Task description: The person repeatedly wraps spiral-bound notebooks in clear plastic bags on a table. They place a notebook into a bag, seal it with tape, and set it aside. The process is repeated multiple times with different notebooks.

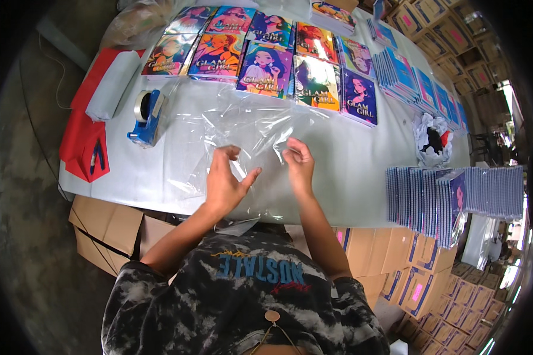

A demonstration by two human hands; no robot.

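A clear plastic film [251, 130], crumpled and shiny, lies spread on the white-covered table in front of me. My left hand [224, 183] is over its left part, fingers curved and thumb held apart, with nothing seen gripped. My right hand [300, 167] is at the film's right side, thumb and fingers drawn together in a pinch at its edge. Beyond the film, spiral notebooks [265, 68] with colourful illustrated covers lie in two rows of stacks.
A blue tape dispenser [146, 120] stands left, beside a white roll [114, 86] and red sheet [82, 133] with pens. Notebook stacks [423, 198] fill the right edge near crumpled white plastic [426, 133]. Blue notebooks [400, 74] lie far right. Cartons [109, 228] stand below the table.
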